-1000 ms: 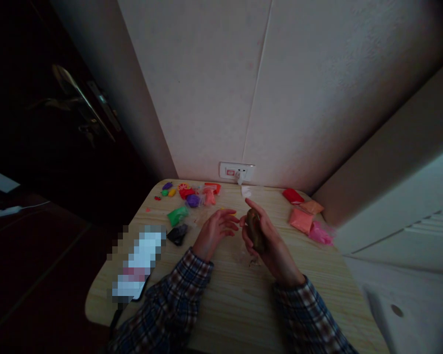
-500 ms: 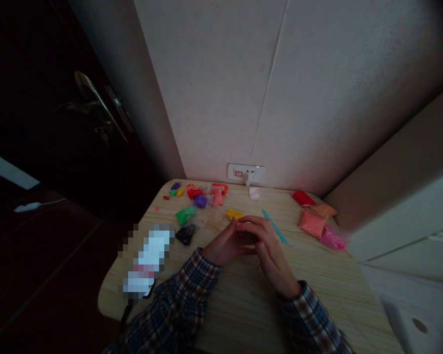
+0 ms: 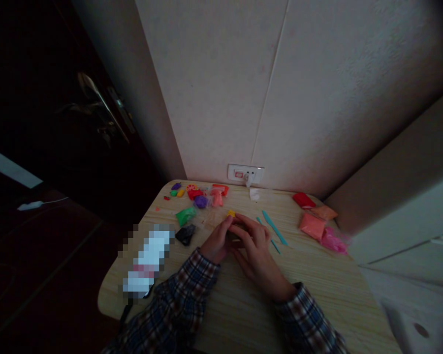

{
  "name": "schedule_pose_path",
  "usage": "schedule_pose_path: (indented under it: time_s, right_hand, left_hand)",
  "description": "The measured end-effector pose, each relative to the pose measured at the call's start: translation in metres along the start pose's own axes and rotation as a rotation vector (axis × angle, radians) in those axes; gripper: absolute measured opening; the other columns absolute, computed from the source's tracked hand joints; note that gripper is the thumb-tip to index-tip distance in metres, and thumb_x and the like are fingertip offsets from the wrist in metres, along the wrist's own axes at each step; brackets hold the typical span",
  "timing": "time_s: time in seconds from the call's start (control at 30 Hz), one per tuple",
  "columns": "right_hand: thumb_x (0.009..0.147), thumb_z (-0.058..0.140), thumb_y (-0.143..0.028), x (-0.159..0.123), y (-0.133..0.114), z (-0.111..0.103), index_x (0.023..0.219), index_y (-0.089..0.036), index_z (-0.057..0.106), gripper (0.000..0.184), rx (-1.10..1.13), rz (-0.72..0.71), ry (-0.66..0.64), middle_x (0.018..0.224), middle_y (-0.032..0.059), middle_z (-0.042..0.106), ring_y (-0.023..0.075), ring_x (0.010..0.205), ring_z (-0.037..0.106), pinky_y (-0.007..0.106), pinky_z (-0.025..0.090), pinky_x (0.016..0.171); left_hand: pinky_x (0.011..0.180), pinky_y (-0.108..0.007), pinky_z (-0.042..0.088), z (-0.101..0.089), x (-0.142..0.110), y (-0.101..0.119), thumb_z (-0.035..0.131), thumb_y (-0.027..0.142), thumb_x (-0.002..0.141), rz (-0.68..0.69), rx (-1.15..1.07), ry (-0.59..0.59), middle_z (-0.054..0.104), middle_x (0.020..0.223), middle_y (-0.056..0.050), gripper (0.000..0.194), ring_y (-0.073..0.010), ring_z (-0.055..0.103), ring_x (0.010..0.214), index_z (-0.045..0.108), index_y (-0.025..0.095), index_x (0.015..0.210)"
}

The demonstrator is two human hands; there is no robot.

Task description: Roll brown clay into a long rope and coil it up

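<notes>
My left hand point(image 3: 216, 243) and my right hand point(image 3: 257, 256) meet above the middle of the table. Their fingers are curled and touch at the tips around something hidden between them. Just beyond the fingertips shows a bit of yellow stuff point(image 3: 231, 213), its rest covered by the hands. To the right of my right hand lie a flat blue modelling knife point(image 3: 275, 227) and a thin blue stick point(image 3: 275, 245). Left of my left hand lie a black packet point(image 3: 185, 234) and a green packet point(image 3: 185, 215).
Purple clay point(image 3: 201, 201) and an orange-pink packet point(image 3: 217, 197) lie at the back, near small coloured pieces point(image 3: 177, 190). At the right are red point(image 3: 303, 199), salmon point(image 3: 312, 224) and pink point(image 3: 332, 241) packets. A blurred-out phone point(image 3: 149, 260) lies front left. A socket point(image 3: 245, 173) sits on the wall.
Both hands have shifted slightly left, and my right hand's fingers have drawn in toward my left. The thin blue stick now shows, and the hands cover more of the yellow stuff.
</notes>
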State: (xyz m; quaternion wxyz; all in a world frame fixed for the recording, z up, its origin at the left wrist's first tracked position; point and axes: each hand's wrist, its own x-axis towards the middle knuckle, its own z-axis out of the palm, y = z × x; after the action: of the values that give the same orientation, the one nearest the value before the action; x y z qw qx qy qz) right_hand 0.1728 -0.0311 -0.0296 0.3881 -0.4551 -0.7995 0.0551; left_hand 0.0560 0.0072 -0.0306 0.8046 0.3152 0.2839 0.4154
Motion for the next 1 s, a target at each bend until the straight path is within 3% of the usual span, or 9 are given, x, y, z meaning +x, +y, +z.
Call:
schedule_pose_path:
  time_s: [0.13,0.3,0.37,0.53,0.63,0.73,0.83,0.9,1.0]
  right_hand:
    - [0.083,0.050,-0.017,-0.002,-0.004,-0.002,0.128,-0.024,0.037,0.048,0.103,0.000,0.030,0.134,0.0121,0.039,0.0265,0.124,0.037,0.048,0.034,0.097]
    - [0.084,0.049,-0.017,0.000,0.003,-0.011,0.121,-0.024,0.042,0.039,0.340,0.218,0.380,0.122,0.0089,0.046,0.0229,0.118,0.042,0.046,0.034,0.098]
    - [0.084,0.049,-0.019,0.000,0.007,-0.013,0.115,-0.024,0.046,0.032,0.379,0.280,0.438,0.116,0.0080,0.049,0.0226,0.112,0.045,0.045,0.036,0.095]
    - [0.085,0.048,-0.021,-0.001,0.012,-0.011,0.108,-0.023,0.050,0.024,0.397,0.333,0.370,0.110,0.0071,0.053,0.0217,0.106,0.048,0.040,0.039,0.087]
    - [0.085,0.047,-0.021,-0.001,0.014,-0.010,0.106,-0.023,0.051,0.021,0.423,0.361,0.367,0.107,0.0065,0.054,0.0210,0.102,0.050,0.039,0.041,0.084]
    - [0.086,0.047,-0.022,-0.001,0.014,-0.011,0.106,-0.023,0.051,0.020,0.465,0.384,0.368,0.106,0.0064,0.054,0.0203,0.098,0.052,0.038,0.042,0.082]
    - [0.089,0.042,-0.026,-0.001,0.011,-0.010,0.111,-0.023,0.050,0.023,0.469,0.376,0.304,0.111,0.0075,0.054,0.0205,0.103,0.051,0.038,0.044,0.085]
    - [0.091,0.038,-0.028,0.000,0.009,-0.008,0.122,-0.024,0.045,0.031,0.432,0.309,0.206,0.123,0.0090,0.050,0.0216,0.115,0.046,0.042,0.041,0.093]
    - [0.090,0.042,-0.032,0.000,0.006,-0.003,0.136,-0.024,0.033,0.047,0.288,0.153,-0.001,0.140,0.0089,0.039,0.0237,0.131,0.033,0.049,0.025,0.108]
  left_hand:
    - [0.080,-0.032,0.048,-0.003,0.000,0.005,0.064,0.055,0.068,0.032,0.009,0.048,0.065,0.078,-0.003,0.041,-0.0203,0.062,0.087,0.062,0.014,0.074]
    - [0.076,-0.030,0.052,-0.002,0.000,0.012,0.065,0.043,0.072,0.076,-0.129,0.096,0.065,0.077,-0.002,0.034,-0.0139,0.063,0.074,0.054,0.013,0.062]
    - [0.067,-0.026,0.054,-0.002,0.000,0.013,0.066,0.042,0.072,0.088,-0.119,0.100,0.065,0.072,-0.002,0.033,-0.0095,0.060,0.062,0.052,0.013,0.063]
    - [0.032,-0.016,0.041,-0.006,-0.001,0.011,0.061,0.052,0.073,0.126,0.010,-0.016,0.050,0.043,0.005,0.038,-0.0035,0.034,0.031,0.053,0.015,0.068]
    - [0.025,-0.015,0.035,-0.007,-0.002,0.012,0.053,0.053,0.078,0.126,0.065,-0.002,0.046,0.038,0.008,0.039,-0.0020,0.019,0.026,0.058,0.014,0.080]
    - [0.025,-0.017,0.037,-0.006,-0.003,0.014,0.047,0.050,0.083,0.116,0.144,0.031,0.049,0.038,0.007,0.046,-0.0025,0.017,0.025,0.057,0.011,0.106]
    - [0.028,-0.021,0.041,-0.004,-0.003,0.012,0.048,0.049,0.083,0.138,0.222,0.037,0.062,0.052,0.003,0.056,-0.0035,0.026,0.024,0.043,0.015,0.127]
    - [0.039,-0.026,0.049,-0.005,-0.001,0.007,0.051,0.051,0.081,0.172,0.274,0.041,0.071,0.075,-0.004,0.062,-0.0064,0.043,0.031,0.038,0.021,0.133]
    - [0.084,-0.034,0.051,-0.011,0.001,-0.002,0.056,0.054,0.077,0.249,0.353,0.068,0.063,0.117,-0.009,0.060,-0.0187,0.065,0.086,0.048,0.023,0.127]
